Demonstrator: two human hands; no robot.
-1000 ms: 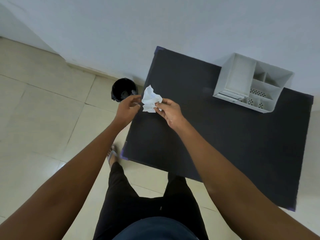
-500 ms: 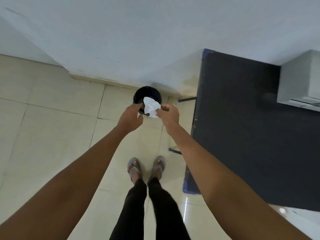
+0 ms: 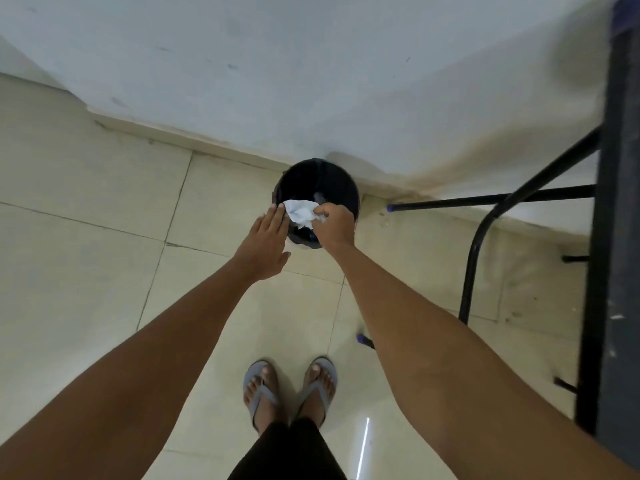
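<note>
A crumpled white paper (image 3: 300, 212) hangs over the mouth of a black round bin (image 3: 329, 181) that stands on the tiled floor against the wall. My right hand (image 3: 334, 226) pinches the paper at its right edge, fingers curled. My left hand (image 3: 268, 242) lies flat with straight fingers, its fingertips touching the paper's left edge above the bin's rim.
A dark table (image 3: 620, 237) with black metal legs (image 3: 485, 237) stands to the right of the bin. My feet in grey sandals (image 3: 289, 389) are on the cream floor tiles (image 3: 86, 271) below the hands. A pale wall (image 3: 311, 81) runs behind the bin.
I have turned from the table to the bin and carried the paper over its mouth. My left hand has let go of the paper and straightened; the right keeps its pinch.
</note>
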